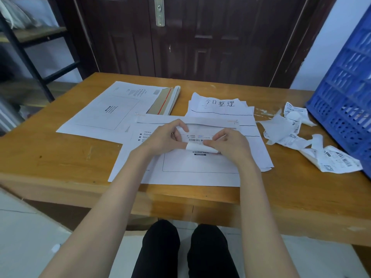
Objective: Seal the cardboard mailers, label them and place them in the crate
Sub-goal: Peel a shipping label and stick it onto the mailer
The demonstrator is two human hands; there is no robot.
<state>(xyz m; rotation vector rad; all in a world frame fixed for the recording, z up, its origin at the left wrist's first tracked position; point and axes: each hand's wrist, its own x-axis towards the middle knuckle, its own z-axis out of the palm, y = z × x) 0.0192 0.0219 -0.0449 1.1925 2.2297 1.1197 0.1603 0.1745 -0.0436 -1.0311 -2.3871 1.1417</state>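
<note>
I see both hands pinching the label [197,139], left hand [163,138] on its left end, right hand [230,146] peeling the curled backing at the lower edge. Its long axis runs left-right, directly over the mailer [180,169]'s waybill box, so I judge it goes straight down.

Wooden table [60,157], dark door [200,47], shelf [30,35]

A wooden table [60,157] with a worn orange-brown top spans the middle of the frame. Behind it, at top centre, stands a dark brown panelled door [200,41] with a metal lock plate [159,12]. A black metal shelf frame [30,51] fills the upper left; pale floor tiles [30,237] lie at lower left.
</note>
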